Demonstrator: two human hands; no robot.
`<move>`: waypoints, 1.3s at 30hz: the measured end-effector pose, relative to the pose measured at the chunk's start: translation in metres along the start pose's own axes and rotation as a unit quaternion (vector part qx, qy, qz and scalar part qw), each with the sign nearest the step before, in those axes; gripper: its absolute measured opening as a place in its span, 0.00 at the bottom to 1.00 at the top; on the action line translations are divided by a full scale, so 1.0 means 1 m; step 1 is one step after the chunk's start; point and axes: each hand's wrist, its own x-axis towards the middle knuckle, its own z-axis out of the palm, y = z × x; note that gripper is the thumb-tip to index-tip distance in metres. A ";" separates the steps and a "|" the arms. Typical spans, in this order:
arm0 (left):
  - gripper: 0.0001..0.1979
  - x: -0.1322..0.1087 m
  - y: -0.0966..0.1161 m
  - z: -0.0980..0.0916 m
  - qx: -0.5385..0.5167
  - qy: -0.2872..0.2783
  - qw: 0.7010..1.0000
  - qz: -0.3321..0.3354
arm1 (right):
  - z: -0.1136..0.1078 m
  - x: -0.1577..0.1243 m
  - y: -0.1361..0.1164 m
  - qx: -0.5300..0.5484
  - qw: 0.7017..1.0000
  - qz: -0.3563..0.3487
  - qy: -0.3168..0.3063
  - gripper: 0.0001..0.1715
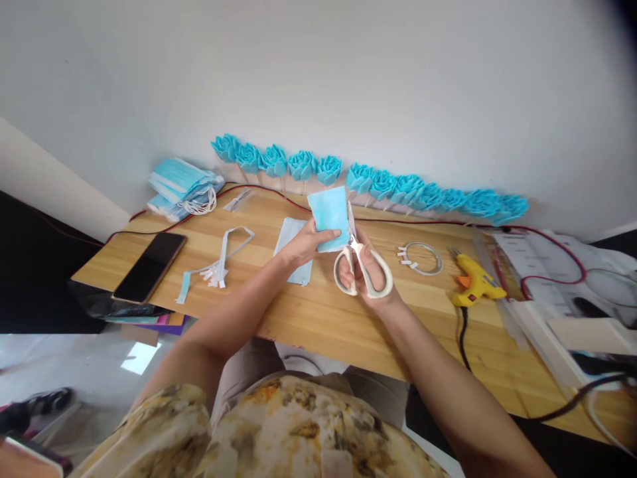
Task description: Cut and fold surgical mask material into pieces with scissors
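Observation:
A light-blue piece of face-mask fabric (329, 214) is pinched in my left hand (309, 243), its thumb lying across the lower part. My right hand (371, 265) grips white-handled scissors (379, 273), fingers through the loops. The blades point up along the right edge of the fabric; whether they are cutting into it I cannot tell. Under my left wrist a paler blue piece of mask fabric (300, 274) lies on the wooden table (328, 325).
Blue fabric flowers (302, 164) on sticks line the wall. Stacked face masks (179, 182), a black phone (150, 265) and cut strips (219, 269) lie left. A coiled wire (423, 257), yellow glue gun (475, 277) and white power strip (542, 345) are right. A red cable (279, 192) runs behind.

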 end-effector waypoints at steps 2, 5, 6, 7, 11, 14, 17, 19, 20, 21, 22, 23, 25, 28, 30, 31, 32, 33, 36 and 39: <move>0.26 0.000 0.000 0.000 -0.001 -0.002 1.000 0.001 | 0.002 0.000 -0.002 -0.001 1.000 -0.002 0.003 0.53; 0.26 0.000 0.000 0.000 -0.003 -0.003 1.000 0.000 | 0.005 0.000 -0.004 -0.008 1.000 0.001 0.007 0.53; 0.26 0.000 -0.001 0.000 -0.004 -0.004 1.000 0.000 | 0.005 0.000 -0.004 -0.009 1.000 0.003 0.010 0.54; 0.26 0.000 -0.001 -0.001 -0.003 -0.005 1.000 0.000 | 0.006 0.000 -0.004 -0.010 1.000 0.005 0.015 0.55; 0.26 0.002 -0.003 -0.001 -0.007 -0.006 1.000 0.002 | 0.007 -0.001 -0.002 -0.008 0.999 0.011 0.037 0.58; 0.26 0.002 -0.005 -0.001 -0.008 -0.004 1.000 0.001 | 0.008 -0.002 -0.001 0.002 0.999 0.007 0.041 0.57; 0.26 0.001 -0.005 0.000 -0.006 -0.004 1.000 -0.002 | 0.009 -0.002 -0.001 0.001 0.999 0.004 0.047 0.56; 0.26 0.000 -0.005 0.001 -0.007 -0.004 1.000 -0.006 | 0.010 -0.002 -0.001 -0.004 0.999 0.002 0.050 0.56; 0.26 0.000 -0.004 0.002 -0.008 -0.004 1.000 -0.008 | 0.009 -0.002 -0.001 -0.006 0.999 0.003 0.051 0.57; 0.27 -0.001 -0.004 0.002 -0.007 -0.005 1.000 -0.009 | 0.009 -0.001 -0.001 -0.007 0.999 0.005 0.051 0.58; 0.27 0.000 -0.003 0.002 -0.006 -0.006 1.000 -0.008 | 0.008 -0.001 -0.001 -0.007 0.999 0.008 0.051 0.59; 0.27 0.000 -0.002 0.002 -0.004 -0.005 1.000 -0.005 | 0.007 0.000 -0.001 -0.006 0.999 0.011 0.052 0.60; 0.28 0.002 0.000 0.000 -0.001 0.004 1.000 0.009 | 0.006 0.001 -0.001 -0.005 0.999 0.015 0.051 0.61; 0.28 0.007 0.005 -0.006 -0.009 0.026 0.999 0.028 | 0.004 0.001 -0.003 -0.005 0.999 0.010 0.050 0.60; 0.27 0.011 0.008 -0.011 -0.019 0.040 0.999 0.031 | 0.004 0.001 -0.003 -0.007 0.999 0.007 0.043 0.59; 0.26 0.012 0.009 -0.012 -0.023 0.048 0.998 0.030 | 0.004 0.000 -0.003 -0.009 0.999 0.006 0.040 0.59; 0.26 0.013 0.009 -0.013 -0.026 0.057 0.998 0.028 | 0.004 0.000 -0.003 -0.011 0.999 0.008 0.037 0.60; 0.25 0.014 0.008 -0.014 -0.030 0.067 0.997 0.026 | 0.004 0.000 -0.002 -0.013 0.999 0.010 0.034 0.60; 0.22 0.014 0.004 -0.010 -0.045 0.104 0.993 0.028 | 0.004 0.000 0.001 -0.021 0.999 0.022 0.026 0.61; 0.20 0.011 -0.003 -0.005 -0.061 0.148 0.986 0.050 | 0.003 0.000 0.003 -0.036 0.998 0.043 0.011 0.60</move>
